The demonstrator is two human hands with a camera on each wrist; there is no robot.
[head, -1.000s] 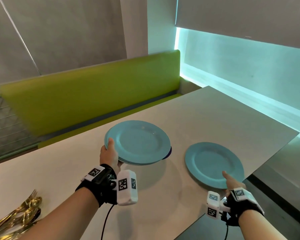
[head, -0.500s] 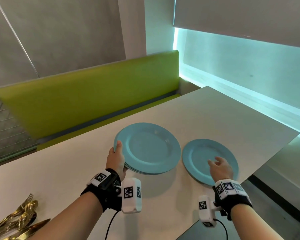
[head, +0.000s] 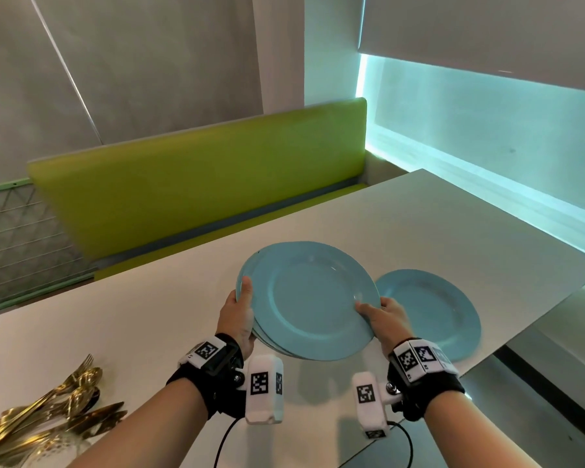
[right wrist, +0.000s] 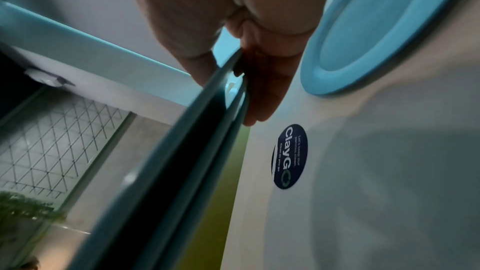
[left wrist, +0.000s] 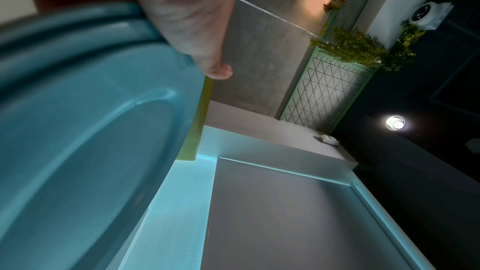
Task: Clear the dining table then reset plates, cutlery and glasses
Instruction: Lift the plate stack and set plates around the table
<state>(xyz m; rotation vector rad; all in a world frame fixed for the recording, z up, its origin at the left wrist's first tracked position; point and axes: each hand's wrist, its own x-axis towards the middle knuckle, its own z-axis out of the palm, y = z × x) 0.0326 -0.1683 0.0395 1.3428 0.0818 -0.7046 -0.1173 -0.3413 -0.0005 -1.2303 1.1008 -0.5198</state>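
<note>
Blue plates in a stack point(head: 313, 298) are held above the worktop point(head: 419, 224) by the left hand point(head: 237, 315) and right hand point(head: 387, 319), beside a single plate point(head: 433, 315) lying on it.

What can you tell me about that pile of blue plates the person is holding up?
The stack of plates is several round, matte light-blue plates with broad rims, nested a little unevenly; their exact number can't be told. It is held tilted above the white table, not resting on it. The left hand grips its left rim, thumb on top, and the right hand pinches the top plate's right rim, a gap showing beneath it.
</note>
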